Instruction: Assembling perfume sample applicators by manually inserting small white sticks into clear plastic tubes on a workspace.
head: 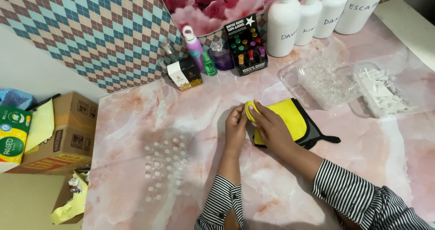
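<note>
The folded cloth lies on the table at the centre of the frame, with the left hand and right hand meeting at its left edge. Left of the hands, rows of small vials stand on the table. Right of the cloth sit two trays side by side. Along the wall at the top stand a small box, several little bottles and a rack of vials, with four large bottles to their right. Cardboard boxes rest beyond the table's left edge.
</note>
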